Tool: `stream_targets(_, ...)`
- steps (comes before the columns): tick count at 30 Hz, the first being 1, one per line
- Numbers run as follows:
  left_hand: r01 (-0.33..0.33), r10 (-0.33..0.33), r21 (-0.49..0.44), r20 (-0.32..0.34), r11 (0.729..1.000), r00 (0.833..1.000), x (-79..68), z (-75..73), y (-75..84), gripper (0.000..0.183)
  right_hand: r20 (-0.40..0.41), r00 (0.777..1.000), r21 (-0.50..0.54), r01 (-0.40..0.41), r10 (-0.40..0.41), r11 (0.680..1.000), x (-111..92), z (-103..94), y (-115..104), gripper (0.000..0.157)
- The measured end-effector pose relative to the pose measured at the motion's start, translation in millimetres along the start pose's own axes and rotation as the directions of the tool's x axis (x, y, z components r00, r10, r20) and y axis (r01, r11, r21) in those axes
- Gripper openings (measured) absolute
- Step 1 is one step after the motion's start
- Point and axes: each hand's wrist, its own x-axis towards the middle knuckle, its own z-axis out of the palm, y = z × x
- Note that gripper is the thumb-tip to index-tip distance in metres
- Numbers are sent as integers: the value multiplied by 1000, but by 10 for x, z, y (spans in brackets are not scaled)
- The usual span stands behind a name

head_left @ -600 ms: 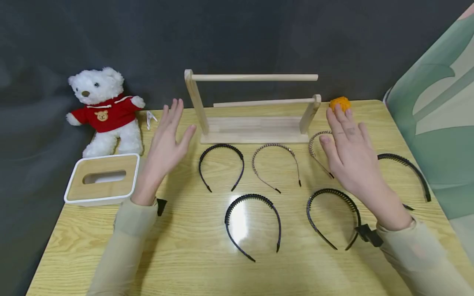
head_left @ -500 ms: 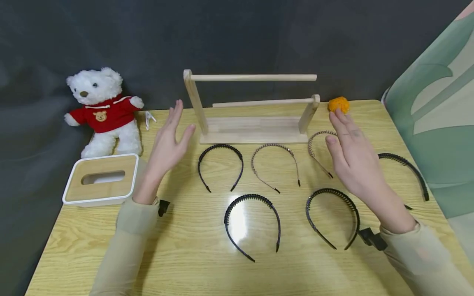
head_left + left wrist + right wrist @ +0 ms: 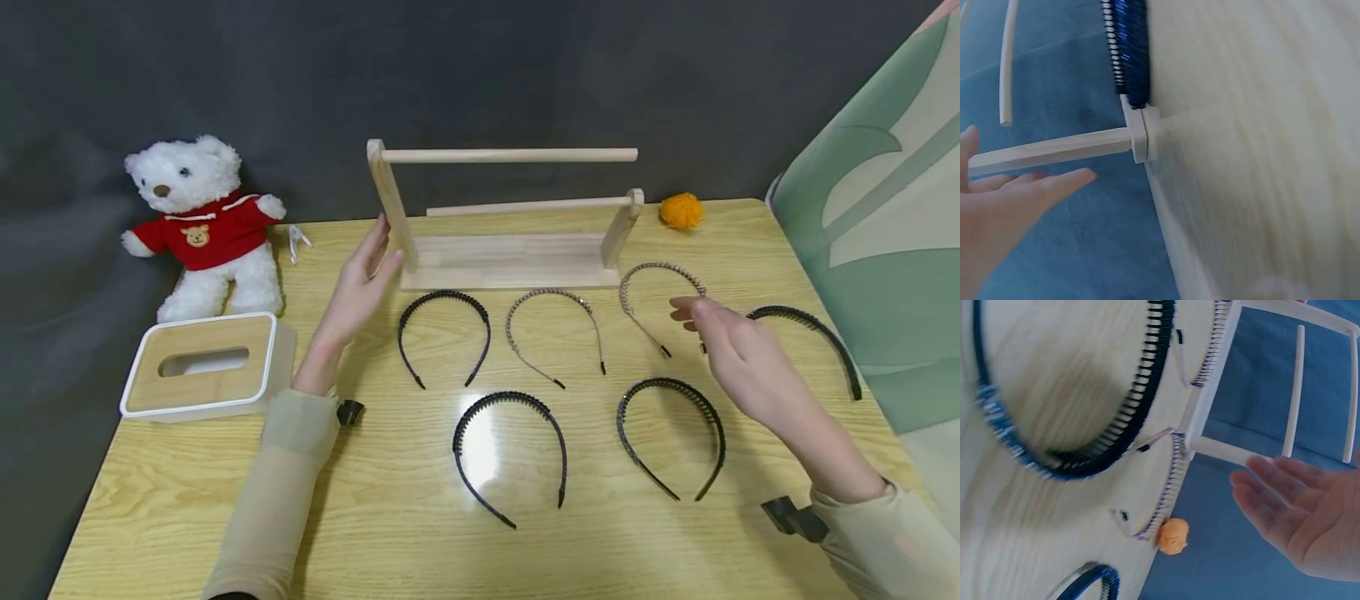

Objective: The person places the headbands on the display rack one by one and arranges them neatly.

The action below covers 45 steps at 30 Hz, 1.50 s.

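Note:
My left hand [image 3: 352,292], fingers extended and thumb apart, is at the left upright of a pale wooden rack [image 3: 510,260] with two rods. In the left wrist view the thumb and fingers [image 3: 1054,187] overlap that upright. My right hand [image 3: 753,358] hovers with loosely bent fingers between a brown beaded headband [image 3: 660,266] and a black headband [image 3: 822,327], covering part of both. Its palm faces the camera in the right wrist view, holding nothing. Another brown headband [image 3: 551,292] and a black headband [image 3: 444,295] lie before the rack.
Two more black toothed headbands, a middle headband [image 3: 510,396] and a right headband [image 3: 671,382], lie nearer the front. At left are a tissue box [image 3: 258,400], a white teddy bear [image 3: 198,233] in red and a small white clip [image 3: 297,240]. An orange ball [image 3: 681,212] sits back right.
My left hand has moved right and forward to the rack's upright. The right hand has drawn back toward me and to the right, its fingers bending, uncovering the orange ball.

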Motion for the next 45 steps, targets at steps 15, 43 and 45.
stream_targets(15,23,-21,-18,93,1000,995,67,-59,-169,64,199,979,-116,-16,39,993,-170,204,313,40)
stream_targets(43,-3,-1,80,55,997,998,142,60,-378,53,210,975,-171,106,-69,980,-252,295,622,21)
stream_targets(45,-5,1,85,45,996,999,150,67,-373,51,207,975,-173,119,-82,978,-245,286,633,22)
